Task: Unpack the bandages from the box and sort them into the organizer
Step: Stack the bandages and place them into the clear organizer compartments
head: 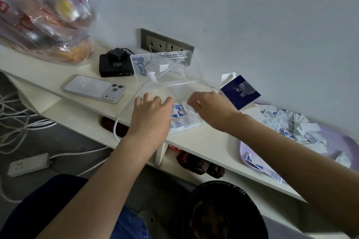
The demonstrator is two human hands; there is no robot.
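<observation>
Centre frame: our left hand [151, 116] presses flat-fingered on the clear plastic compartmented organizer [187, 123]. Our right hand [210, 109] curls its fingers above; hold unclear. Cramped compartments could misfile blue-and-white bandages [175, 111].

**Pale wall, cream table, grey floor**

A plain grey-white wall [252, 15] runs behind a cream table [213, 141], lit softly and evenly. A grey socket panel [167, 44] is set into the wall just above the tabletop. Under the top sits an open shelf with an upright divider [161, 153]. White cables [15, 114] and a power strip [29, 164] lie on the grey floor [64, 137].
</observation>
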